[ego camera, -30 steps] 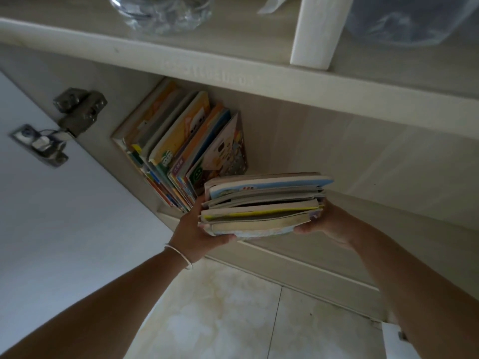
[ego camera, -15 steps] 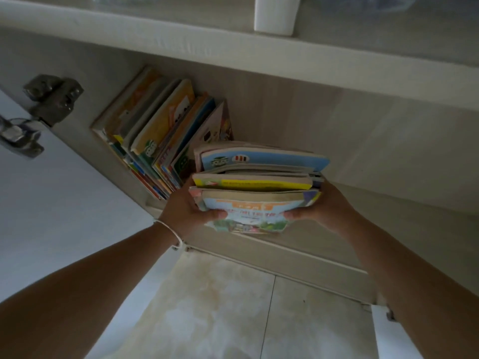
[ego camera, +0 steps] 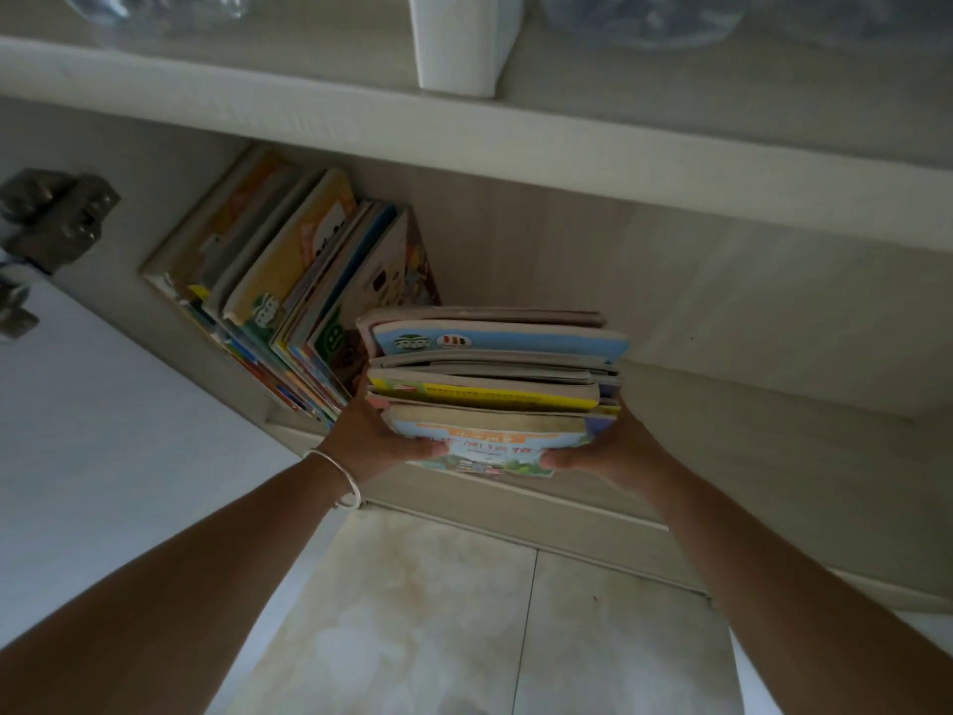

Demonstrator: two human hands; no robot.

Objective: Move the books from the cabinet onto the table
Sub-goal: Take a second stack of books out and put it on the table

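Note:
A stack of several colourful children's books (ego camera: 490,384) lies flat between my hands at the front of the low cabinet compartment. My left hand (ego camera: 374,438) grips its left end, with a silver bangle on the wrist. My right hand (ego camera: 608,448) grips the right end, thumbs on the front cover. Behind and to the left, a row of several more books (ego camera: 289,296) leans against the cabinet's left wall. The table is not in view.
The open white cabinet door (ego camera: 103,456) stands at my left, its metal hinge (ego camera: 56,219) at the upper left. A shelf board (ego camera: 464,141) runs above the books, carrying a white post (ego camera: 459,43) and clear plastic containers. Pale floor tiles (ego camera: 438,611) lie below.
The stack has tilted so its front cover now faces me, and it sits slightly nearer the cabinet's front edge. Both hands keep their grip.

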